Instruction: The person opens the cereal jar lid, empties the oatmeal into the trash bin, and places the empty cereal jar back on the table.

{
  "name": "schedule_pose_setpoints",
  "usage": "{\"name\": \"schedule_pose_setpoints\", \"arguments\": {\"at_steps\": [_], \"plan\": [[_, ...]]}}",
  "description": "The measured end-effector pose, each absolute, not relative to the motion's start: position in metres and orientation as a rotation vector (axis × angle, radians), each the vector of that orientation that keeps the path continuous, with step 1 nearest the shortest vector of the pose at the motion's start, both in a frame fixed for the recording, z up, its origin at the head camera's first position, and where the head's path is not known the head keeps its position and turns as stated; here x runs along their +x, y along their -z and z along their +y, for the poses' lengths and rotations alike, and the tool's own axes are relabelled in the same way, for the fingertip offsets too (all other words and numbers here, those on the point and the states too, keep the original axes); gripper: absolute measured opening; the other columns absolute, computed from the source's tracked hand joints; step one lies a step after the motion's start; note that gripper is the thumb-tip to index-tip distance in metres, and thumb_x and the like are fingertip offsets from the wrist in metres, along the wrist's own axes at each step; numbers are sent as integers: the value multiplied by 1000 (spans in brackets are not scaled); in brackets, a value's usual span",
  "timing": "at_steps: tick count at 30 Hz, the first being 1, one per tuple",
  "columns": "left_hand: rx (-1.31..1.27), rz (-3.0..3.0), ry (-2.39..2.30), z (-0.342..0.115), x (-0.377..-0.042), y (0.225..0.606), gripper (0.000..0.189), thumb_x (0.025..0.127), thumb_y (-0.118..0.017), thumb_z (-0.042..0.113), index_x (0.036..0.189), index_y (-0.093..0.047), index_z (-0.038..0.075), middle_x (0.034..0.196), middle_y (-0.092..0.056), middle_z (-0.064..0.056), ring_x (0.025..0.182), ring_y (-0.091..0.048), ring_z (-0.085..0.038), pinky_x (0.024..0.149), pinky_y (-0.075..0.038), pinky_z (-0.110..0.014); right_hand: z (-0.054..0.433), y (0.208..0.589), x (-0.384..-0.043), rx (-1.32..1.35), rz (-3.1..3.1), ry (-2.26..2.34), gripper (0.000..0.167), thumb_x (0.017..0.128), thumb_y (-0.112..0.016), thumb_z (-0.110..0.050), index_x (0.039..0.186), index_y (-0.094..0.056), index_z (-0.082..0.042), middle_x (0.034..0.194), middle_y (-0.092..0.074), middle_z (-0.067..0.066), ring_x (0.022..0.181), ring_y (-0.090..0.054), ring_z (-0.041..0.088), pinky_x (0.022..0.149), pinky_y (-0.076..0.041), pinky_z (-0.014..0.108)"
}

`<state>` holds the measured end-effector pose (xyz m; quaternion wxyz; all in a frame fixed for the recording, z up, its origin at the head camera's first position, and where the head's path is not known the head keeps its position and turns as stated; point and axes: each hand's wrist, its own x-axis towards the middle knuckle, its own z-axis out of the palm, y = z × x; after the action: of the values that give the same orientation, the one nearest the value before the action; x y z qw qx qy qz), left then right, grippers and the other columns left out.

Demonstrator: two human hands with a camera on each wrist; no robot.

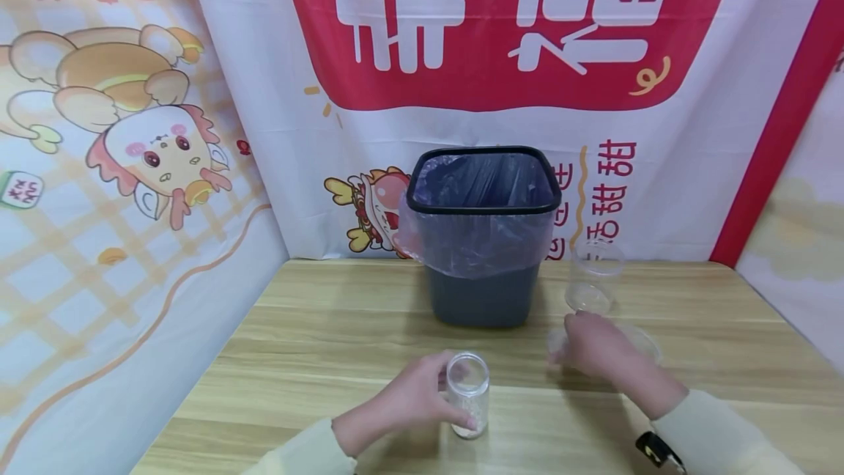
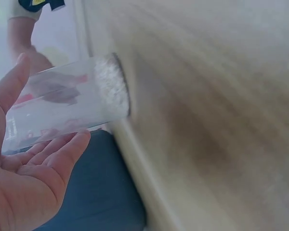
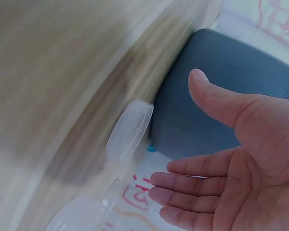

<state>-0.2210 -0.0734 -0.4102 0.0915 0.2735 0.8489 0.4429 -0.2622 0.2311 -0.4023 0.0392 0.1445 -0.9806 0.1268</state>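
A clear jar (image 1: 469, 396) with white grains (image 2: 111, 84) at its bottom stands upright on the table. My left hand (image 1: 422, 391) is around it, thumb on the near side and fingers on the far side. In the left wrist view those fingers look nearly straight, and firm contact cannot be made out. Over to the right, my right hand (image 1: 596, 343) hovers by a translucent round lid (image 3: 130, 130), its fingers straight and thumb spread, holding nothing. Another clear round lid (image 1: 645, 343) lies beyond that hand. Behind it stands a second clear jar (image 1: 593, 281).
A dark bin (image 1: 481, 295) lined with a translucent bag (image 1: 484, 240) stands at the table's back, between and beyond the hands. Printed cloth (image 1: 514, 123) hangs behind the wooden table (image 1: 330, 328), with more cloth at both sides.
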Motion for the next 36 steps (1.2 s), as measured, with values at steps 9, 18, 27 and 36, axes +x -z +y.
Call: {"name": "schedule_pose_setpoints", "arguments": {"at_steps": [9, 18, 27, 36], "plan": [[883, 2551, -1293, -73, -225, 398, 60, 62, -92, 34, 109, -65, 8, 98, -66, 5, 95, -65, -13, 84, -50, -24, 215, 405, -239, 569, -2945, -440, 45, 70, -85, -36, 83, -58, -3, 75, -52, 4, 67, -53, 22, 62, -47, 42], [909, 2636, -1200, -71, -225, 393, 53, 64, -90, 40, 103, -67, 12, 86, -63, 15, 81, -60, -5, 74, -49, -23, 198, 407, -225, 540, -2970, -504, 57, 66, -87, -40, 94, -61, 2, 84, -56, 6, 74, -57, 24, 72, -51, 45], [863, 2623, -1271, -70, -224, 390, 51, 66, -90, 36, 105, -69, 12, 89, -66, 10, 84, -62, -8, 76, -50, -25, 187, 409, -213, 609, -2931, -692, 74, 67, -86, -38, 119, -59, 8, 114, -62, 25, 107, -58, 41, 94, -45, 54], [833, 2608, -1446, -67, -225, 395, 51, 68, -88, 34, 108, -68, 10, 94, -68, 3, 84, -64, -10, 75, -51, -25, 178, 408, -205, 803, -2775, -891, 74, 72, -84, -36, 129, -56, 1, 126, -60, 17, 116, -55, 35, 96, -43, 53]]}}
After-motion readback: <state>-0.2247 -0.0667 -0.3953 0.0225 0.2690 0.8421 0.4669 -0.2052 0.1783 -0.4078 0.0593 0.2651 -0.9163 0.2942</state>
